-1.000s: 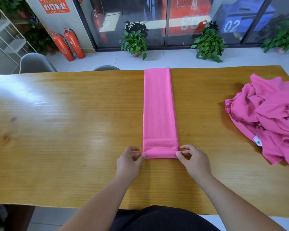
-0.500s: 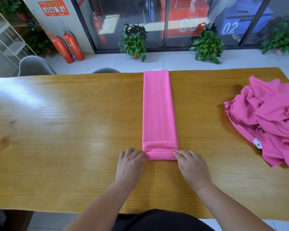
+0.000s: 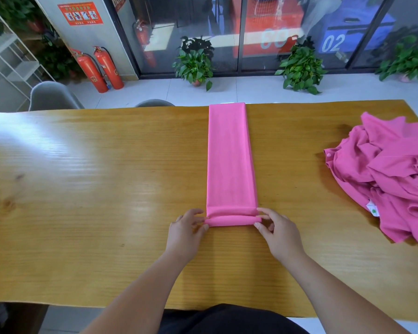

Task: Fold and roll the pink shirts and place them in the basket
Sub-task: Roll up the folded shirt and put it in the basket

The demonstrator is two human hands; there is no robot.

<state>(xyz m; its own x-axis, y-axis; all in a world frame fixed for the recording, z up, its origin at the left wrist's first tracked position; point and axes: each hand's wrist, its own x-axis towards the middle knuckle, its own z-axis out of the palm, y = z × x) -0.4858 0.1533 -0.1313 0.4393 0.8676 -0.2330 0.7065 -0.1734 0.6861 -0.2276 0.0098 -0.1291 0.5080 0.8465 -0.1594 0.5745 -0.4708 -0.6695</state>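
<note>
A pink shirt [image 3: 229, 160], folded into a long narrow strip, lies on the wooden table [image 3: 94, 189] and runs from its far edge toward me. The near end of the strip is turned into a small roll [image 3: 232, 220]. My left hand [image 3: 187, 233] pinches the left end of that roll. On the other side, my right hand [image 3: 279, 233] pinches the roll's right end. A heap of loose pink shirts [image 3: 391, 179] sits at the right side of the table. No basket is in view.
Grey chairs [image 3: 53, 96] stand behind the table's far edge at the left. Beyond them are red fire extinguishers [image 3: 99, 69], potted plants [image 3: 196, 63] and glass doors. The near table edge is close to my body.
The near end of the strip has been rolled a little further away from me. Both hands moved forward with it and now pinch the roll's ends.
</note>
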